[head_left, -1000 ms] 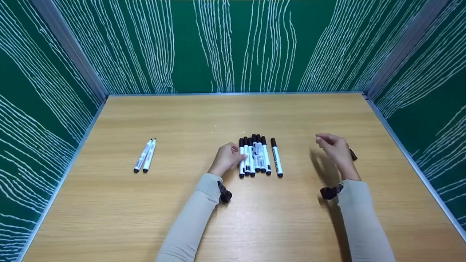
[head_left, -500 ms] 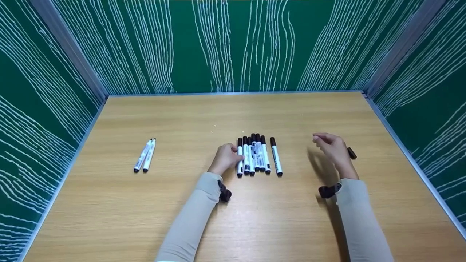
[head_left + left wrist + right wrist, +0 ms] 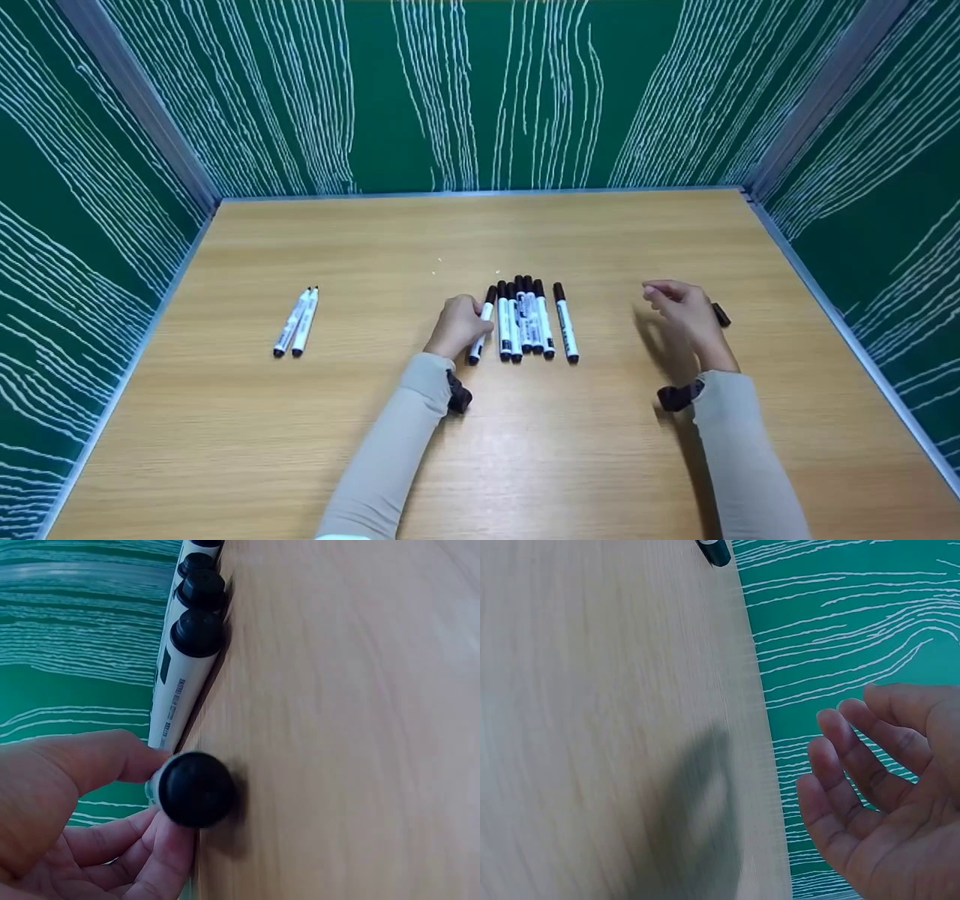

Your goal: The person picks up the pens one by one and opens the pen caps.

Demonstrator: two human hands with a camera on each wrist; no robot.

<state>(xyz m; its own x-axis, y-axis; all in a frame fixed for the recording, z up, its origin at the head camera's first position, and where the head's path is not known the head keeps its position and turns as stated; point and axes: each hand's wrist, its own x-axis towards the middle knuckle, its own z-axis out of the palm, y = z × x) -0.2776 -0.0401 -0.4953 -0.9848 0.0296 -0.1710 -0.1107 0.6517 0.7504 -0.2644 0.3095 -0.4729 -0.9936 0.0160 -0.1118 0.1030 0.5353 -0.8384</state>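
Note:
Thumb and fingers of my left hand [image 3: 454, 328] pinch a white marker [image 3: 487, 309] with a dark cap. In the head view it leans, its lower end swung left of the row. Its round black end [image 3: 198, 790] faces the camera in the left wrist view. Just right of it, several similar markers [image 3: 528, 319] lie side by side, caps pointing away. My right hand [image 3: 686, 311] hovers over the right of the table, fingers loosely bent and holding nothing. A small black cap [image 3: 721, 315] lies beside that hand.
One more capped marker [image 3: 566, 326] lies a little apart, right of the row. Over on the left, two markers without caps [image 3: 304, 322] rest close together. Green panels with white lines [image 3: 405, 97] wall in the wooden table [image 3: 360, 247] at the back and sides.
My left hand has drawn the leftmost marker out to the left and tilted it, opening a gap to the row. The right hand stays nearly where it was.

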